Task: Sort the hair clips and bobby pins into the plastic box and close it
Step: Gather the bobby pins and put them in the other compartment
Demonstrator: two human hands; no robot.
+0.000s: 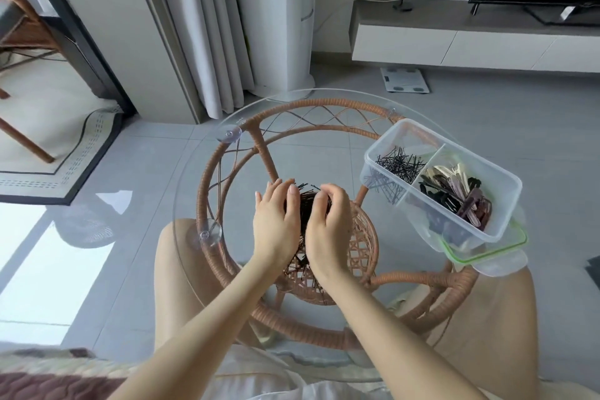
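A heap of dark bobby pins (306, 214) lies on the round glass table (201, 191), in the middle. My left hand (276, 221) and my right hand (328, 221) are cupped around the heap from both sides, fingers curled onto the pins. The clear plastic box (500, 204) stands at the table's right edge. Its left compartment holds black bobby pins (401, 164); its right compartment holds hair clips (457, 195) in cream, black and purple. A green-rimmed lid (487, 256) lies under the box's near end.
The glass top rests on a rattan frame (259, 146) with a woven lower shelf (363, 256). My knees sit under the table's near edge. Behind are a curtain, a low TV cabinet (454, 39) and a bathroom scale (404, 79) on the floor.
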